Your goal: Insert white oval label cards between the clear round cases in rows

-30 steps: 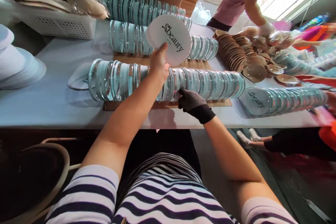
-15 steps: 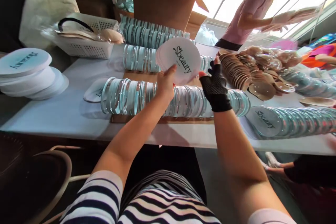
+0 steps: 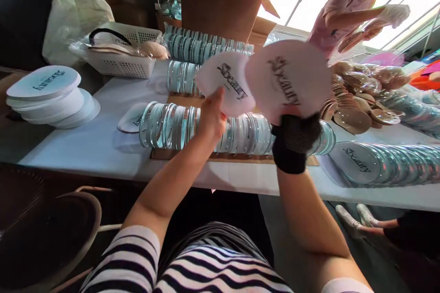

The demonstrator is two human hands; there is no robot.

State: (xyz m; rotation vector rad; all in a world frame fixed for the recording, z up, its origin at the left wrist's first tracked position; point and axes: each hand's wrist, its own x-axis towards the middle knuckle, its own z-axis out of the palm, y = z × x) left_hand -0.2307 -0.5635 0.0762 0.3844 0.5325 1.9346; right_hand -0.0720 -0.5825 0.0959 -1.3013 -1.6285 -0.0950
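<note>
My left hand (image 3: 213,119) is closed on white printed cards (image 3: 227,78), rounded and lettered "beauty", with the thumb lying on the top face. To the right, my right hand (image 3: 294,142) wears a black fingerless glove and grips another white card (image 3: 288,71) by its lower edge. This card stands upright, blurred by motion, and overlaps the right rim of the left-hand cards. Beneath both hands runs a long row of clear round packs (image 3: 240,133) with white inserts, standing on edge on a cardboard sheet (image 3: 185,155).
A pile of white cards (image 3: 44,83) sits at the left, near a white basket (image 3: 118,67). More packs stand behind and at right (image 3: 395,165). Beige pads (image 3: 354,120) lie at the back right. A co-worker (image 3: 340,18) stands across the table beside a carton (image 3: 218,7).
The right hand, earlier at the edge of the left-hand cards, has drawn one card off to the right and raised it. The left hand still holds its cards. My view has shifted slightly left.
</note>
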